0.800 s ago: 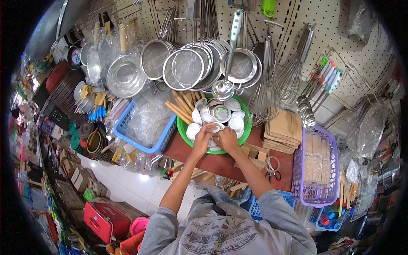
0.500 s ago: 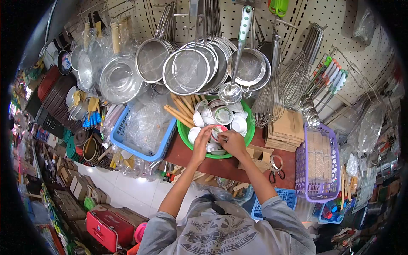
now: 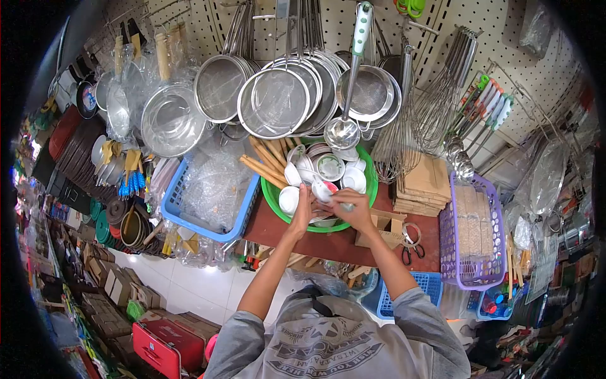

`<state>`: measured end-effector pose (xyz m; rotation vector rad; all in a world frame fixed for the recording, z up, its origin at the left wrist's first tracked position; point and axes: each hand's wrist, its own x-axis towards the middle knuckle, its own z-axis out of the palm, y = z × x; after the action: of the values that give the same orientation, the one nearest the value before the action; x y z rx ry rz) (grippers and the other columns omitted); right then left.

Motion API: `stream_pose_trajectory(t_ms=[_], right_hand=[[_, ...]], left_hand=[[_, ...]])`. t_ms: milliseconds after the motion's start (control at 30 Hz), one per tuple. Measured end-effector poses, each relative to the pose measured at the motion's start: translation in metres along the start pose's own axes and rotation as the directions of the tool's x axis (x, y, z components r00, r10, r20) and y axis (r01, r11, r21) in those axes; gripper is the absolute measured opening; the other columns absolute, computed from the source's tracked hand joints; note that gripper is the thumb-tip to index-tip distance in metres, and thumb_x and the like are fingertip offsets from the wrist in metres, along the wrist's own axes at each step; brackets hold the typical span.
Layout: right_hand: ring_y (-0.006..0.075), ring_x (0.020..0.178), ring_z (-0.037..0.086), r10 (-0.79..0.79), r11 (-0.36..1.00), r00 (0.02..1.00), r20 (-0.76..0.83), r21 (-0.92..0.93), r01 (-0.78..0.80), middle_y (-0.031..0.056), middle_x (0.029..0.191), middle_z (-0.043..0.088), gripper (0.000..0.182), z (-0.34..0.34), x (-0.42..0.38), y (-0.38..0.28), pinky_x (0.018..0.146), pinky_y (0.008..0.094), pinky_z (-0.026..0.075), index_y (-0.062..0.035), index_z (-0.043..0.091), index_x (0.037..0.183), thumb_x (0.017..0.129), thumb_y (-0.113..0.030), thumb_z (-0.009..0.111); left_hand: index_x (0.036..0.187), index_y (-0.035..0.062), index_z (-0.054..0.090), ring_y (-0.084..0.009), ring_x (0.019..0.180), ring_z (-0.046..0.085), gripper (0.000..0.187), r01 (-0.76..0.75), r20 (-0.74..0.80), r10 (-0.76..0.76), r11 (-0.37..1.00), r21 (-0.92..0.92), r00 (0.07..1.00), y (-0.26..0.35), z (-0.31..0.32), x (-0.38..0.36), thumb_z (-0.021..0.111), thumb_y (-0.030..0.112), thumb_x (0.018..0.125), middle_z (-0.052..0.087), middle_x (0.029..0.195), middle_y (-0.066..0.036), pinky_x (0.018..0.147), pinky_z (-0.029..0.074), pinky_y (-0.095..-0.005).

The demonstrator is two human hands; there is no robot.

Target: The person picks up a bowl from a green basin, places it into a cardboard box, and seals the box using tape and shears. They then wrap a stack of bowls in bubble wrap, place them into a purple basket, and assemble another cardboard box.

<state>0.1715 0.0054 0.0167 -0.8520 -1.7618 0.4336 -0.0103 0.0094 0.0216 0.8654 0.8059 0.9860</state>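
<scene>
The green basin point(image 3: 371, 183) is resting on the reddish-brown tabletop point(image 3: 274, 232), holding a heap of white dishes point(image 3: 355, 181), and wooden handles point(image 3: 268, 156) are sticking out over its left rim. Both hands are working over the basin's near side. The left grip point(image 3: 302, 213) is standing with its fingers raised beside a small white-and-red piece point(image 3: 323, 191), which is sitting between the hands, above the basin; whether that grip is closing on it, I cannot tell. The right grip point(image 3: 358, 211) is grasping a blurred pale piece point(image 3: 345, 206) at its fingertips, just above the basin's near right part.

Left of the basin, a blue basket point(image 3: 201, 225) is holding clear plastic wrapping. Right of it, flat brown cardboard point(image 3: 423, 189) is lying stacked, with scissors point(image 3: 413, 254) lying nearer the person. A purple basket point(image 3: 470, 279) is standing farther right of the basin. Behind the basin, strainers point(image 3: 274, 104) and a ladle point(image 3: 342, 134) are hanging.
</scene>
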Motion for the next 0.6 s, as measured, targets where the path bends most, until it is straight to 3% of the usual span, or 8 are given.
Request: stream_pose_trajectory(t_ms=[100, 133, 233, 333, 433, 533, 600], right_hand=[[0.0225, 0.088, 0.068, -0.129, 0.982, 0.970, 0.206, -0.113, 0.154, 0.0062, 0.091, 0.071, 0.024, 0.006, 0.002, -0.020, 0.078, 0.0326, 0.056, -0.0085, 0.078, 0.096, 0.073, -0.011, 0.080], [0.0221, 0.096, 0.066, -0.140, 0.977, 0.967, 0.215, -0.127, 0.170, 0.0037, 0.094, 0.071, 0.021, 0.006, 0.001, -0.020, 0.080, 0.0313, 0.055, -0.0120, 0.078, 0.096, 0.075, -0.013, 0.079], [0.0248, 0.097, 0.063, -0.170, 0.964, 0.981, 0.091, -0.190, 0.185, 0.0066, 0.100, 0.069, 0.026, -0.001, 0.008, -0.030, 0.078, 0.0322, 0.054, -0.0101, 0.074, 0.103, 0.078, -0.011, 0.076], [0.0274, 0.097, 0.060, 0.256, 0.966, 0.957, -0.133, -0.005, -0.259, 0.0094, 0.105, 0.067, 0.032, 0.003, -0.002, -0.017, 0.080, 0.0355, 0.051, -0.0087, 0.069, 0.111, 0.080, -0.012, 0.073], [0.0303, 0.094, 0.059, 0.295, 0.926, 0.955, -0.001, -0.244, -0.286, 0.0122, 0.107, 0.067, 0.042, 0.009, 0.003, 0.000, 0.080, 0.0399, 0.049, -0.0075, 0.066, 0.116, 0.075, -0.013, 0.074], [0.0295, 0.096, 0.057, 0.341, 0.835, 0.922, 0.185, -0.510, -0.207, 0.0103, 0.097, 0.067, 0.037, 0.016, 0.001, -0.006, 0.085, 0.0415, 0.047, -0.0079, 0.069, 0.103, 0.066, -0.009, 0.075], [0.0290, 0.098, 0.056, 0.424, 0.785, 0.873, 0.242, -0.579, -0.220, 0.0105, 0.096, 0.068, 0.038, 0.019, 0.004, -0.010, 0.085, 0.0422, 0.046, -0.0082, 0.071, 0.103, 0.065, -0.009, 0.074]], left_hand=[[0.135, 0.0058, 0.049, -0.0202, 0.102, 0.065, 0.079, 0.080, 0.019, -0.080, 0.996, -0.024, 0.997, 0.001, -0.005, 0.001, 0.027, 0.071, 0.097, 0.063, 0.122, -0.011, 0.086, 0.054, -0.0378], [0.132, 0.0065, 0.052, -0.0176, 0.109, 0.063, 0.074, 0.118, -0.011, -0.118, 0.993, 0.010, 0.993, 0.005, -0.003, -0.001, 0.028, 0.068, 0.098, 0.063, 0.123, -0.008, 0.093, 0.052, -0.0391], [0.135, 0.0052, 0.049, -0.0241, 0.109, 0.065, 0.069, 0.002, -0.029, -0.006, 0.991, -0.131, 1.000, 0.000, -0.004, 0.004, 0.029, 0.061, 0.100, 0.063, 0.123, -0.012, 0.090, 0.055, -0.0420], [0.128, 0.0033, 0.054, -0.0262, 0.097, 0.069, 0.069, -0.045, 0.059, 0.064, 0.960, -0.277, 0.996, 0.011, -0.007, -0.004, 0.025, 0.059, 0.100, 0.068, 0.112, -0.015, 0.088, 0.056, -0.0430], [0.126, -0.0017, 0.053, -0.0339, 0.091, 0.069, 0.073, -0.026, 0.040, 0.044, 0.929, -0.368, 0.998, 0.018, -0.006, -0.011, 0.027, 0.061, 0.097, 0.068, 0.109, -0.020, 0.086, 0.056, -0.0499], [0.124, -0.0012, 0.055, -0.0350, 0.088, 0.069, 0.072, -0.032, 0.099, 0.074, 0.928, -0.371, 0.992, 0.013, -0.013, -0.008, 0.029, 0.060, 0.095, 0.068, 0.109, -0.021, 0.082, 0.057, -0.0500], [0.123, -0.0023, 0.055, -0.0345, 0.087, 0.070, 0.072, -0.035, 0.084, 0.070, 0.932, -0.361, 0.994, 0.016, -0.011, -0.009, 0.028, 0.058, 0.096, 0.068, 0.108, -0.021, 0.081, 0.058, -0.0489]])
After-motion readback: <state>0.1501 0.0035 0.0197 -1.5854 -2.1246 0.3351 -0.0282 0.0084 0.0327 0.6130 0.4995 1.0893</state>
